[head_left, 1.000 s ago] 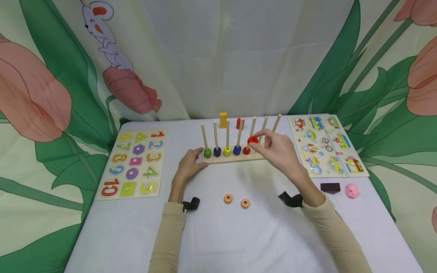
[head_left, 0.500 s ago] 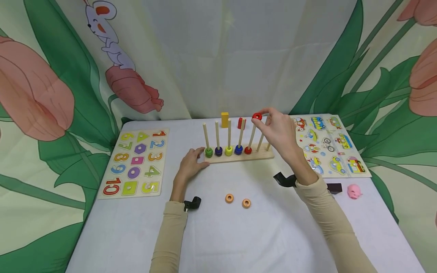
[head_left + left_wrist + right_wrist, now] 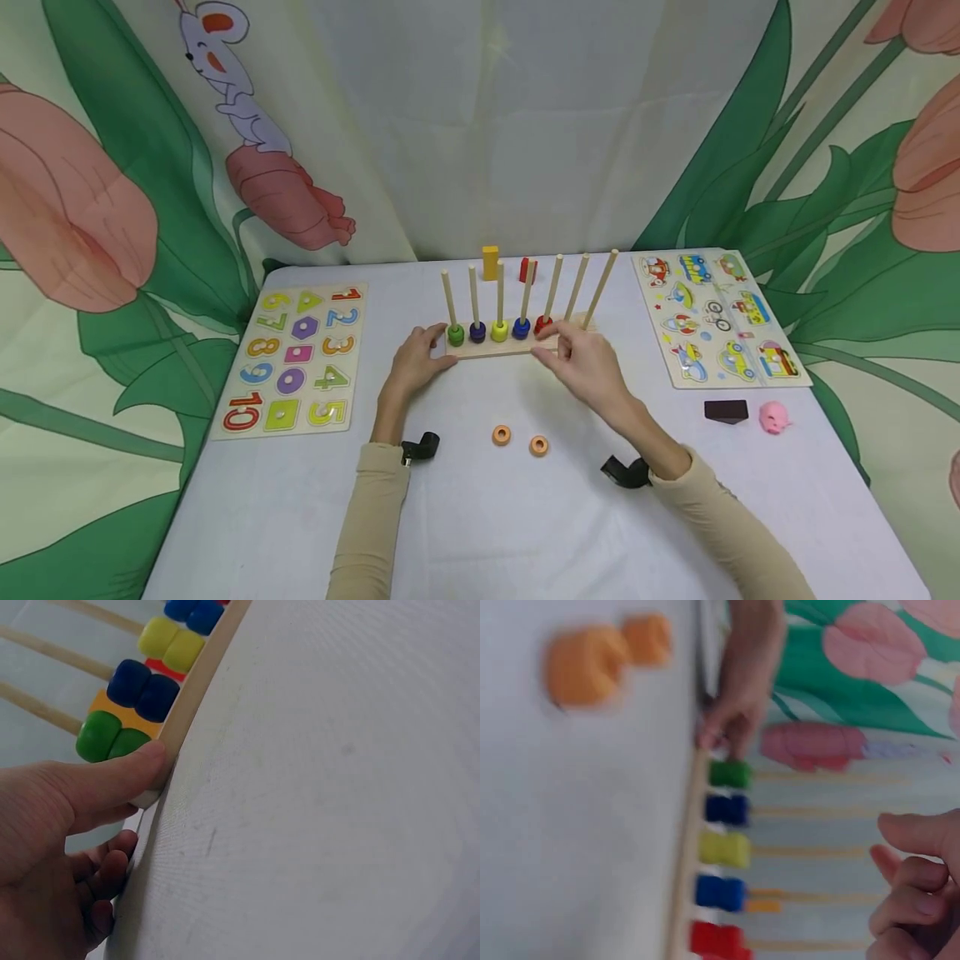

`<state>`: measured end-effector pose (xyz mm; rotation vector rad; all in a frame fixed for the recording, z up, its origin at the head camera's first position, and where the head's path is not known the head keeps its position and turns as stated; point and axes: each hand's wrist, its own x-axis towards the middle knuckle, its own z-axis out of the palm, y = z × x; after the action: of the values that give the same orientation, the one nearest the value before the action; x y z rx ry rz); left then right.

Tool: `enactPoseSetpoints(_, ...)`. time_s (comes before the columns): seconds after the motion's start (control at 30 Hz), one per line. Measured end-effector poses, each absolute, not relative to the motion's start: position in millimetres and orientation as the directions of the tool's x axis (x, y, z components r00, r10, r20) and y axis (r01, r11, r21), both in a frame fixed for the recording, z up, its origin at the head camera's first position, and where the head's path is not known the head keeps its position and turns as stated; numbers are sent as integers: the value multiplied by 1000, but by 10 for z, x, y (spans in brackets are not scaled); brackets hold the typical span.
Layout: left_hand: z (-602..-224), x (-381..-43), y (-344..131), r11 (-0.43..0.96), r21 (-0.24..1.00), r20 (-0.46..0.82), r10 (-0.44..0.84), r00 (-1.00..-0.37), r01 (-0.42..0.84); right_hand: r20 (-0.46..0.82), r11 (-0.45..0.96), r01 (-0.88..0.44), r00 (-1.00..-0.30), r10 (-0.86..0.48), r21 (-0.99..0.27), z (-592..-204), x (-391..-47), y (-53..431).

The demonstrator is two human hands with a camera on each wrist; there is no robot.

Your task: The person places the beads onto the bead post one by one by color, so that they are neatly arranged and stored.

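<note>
A long wooden peg stand (image 3: pixel 480 353) with several upright pegs lies across the far middle of the table. My left hand (image 3: pixel 415 358) grips its left end, with the thumb on the front edge beside the green rings (image 3: pixel 112 737). Paired rings fill the pegs from the left: green, dark blue (image 3: pixel 477 332), yellow (image 3: pixel 499 331), blue (image 3: pixel 521 328) and red (image 3: pixel 717 941). The right hand (image 3: pixel 588 367) is in front of the red rings, partly covering them in the head view. Its fingers are loosely bent and hold nothing. The two rightmost pegs carry no rings.
Two orange rings (image 3: pixel 501 435) lie in front of the stand. Behind it are a yellow block (image 3: pixel 490 262) and a red block (image 3: pixel 527 271). A number puzzle board (image 3: pixel 288 362) is left, a vehicle puzzle board (image 3: pixel 712 321) right, near a dark block (image 3: pixel 725 411) and a pink pig (image 3: pixel 773 418).
The right hand lifted a red ring to the top of the fifth peg, then let it go and moved down toward the front. Two red rings now sit on that peg. The left hand stays put.
</note>
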<state>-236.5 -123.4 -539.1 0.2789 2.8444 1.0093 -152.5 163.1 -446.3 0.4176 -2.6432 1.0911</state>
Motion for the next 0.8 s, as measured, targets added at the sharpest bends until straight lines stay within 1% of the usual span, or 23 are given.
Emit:
enactPoseSetpoints(0.07,-5387,-2363,-1223,764,631,-44,210,-977,136,233,691,-323,-946,-224,-647,-4634,-1396,1621)
enactPoseSetpoints(0.13,-5394,-2358,-1210,765,629,-48,214,-976,137,124,695,-295,-950,-286,-655,-4784,-1275,1635)
enactPoseSetpoints(0.23,-5413,-2345,-1205,773,619,-59,219,-974,136,-15,712,-285,-924,-383,-641,-4955,-1124,1682)
enactPoseSetpoints(0.33,-5421,-2339,-1218,776,617,-50,207,-977,132,-86,726,-331,-878,-471,-602,-5086,-1023,1730)
enactPoseSetpoints(0.4,-5418,-2339,-1226,775,618,-39,197,-980,131,-99,729,-368,-855,-510,-577,-5150,-979,1749)
enactPoseSetpoints(0.47,-5413,-2344,-1232,774,617,-29,201,-979,140,-97,735,-393,-845,-525,-553,-5200,-950,1759)
enactPoseSetpoints(0.6,-5410,-2346,-1231,776,613,-36,214,-976,148,-60,754,-409,-860,-507,-514,-5201,-951,1747)
enactPoseSetpoints(0.7,-5415,-2345,-1230,780,610,-43,208,-977,139,-6,760,-404,-881,-473,-509,-5065,-1032,1736)
enactPoseSetpoints(0.8,-5409,-2351,-1230,777,615,-40,204,-978,137,79,767,-395,-906,-415,-505,-4793,-1193,1775)
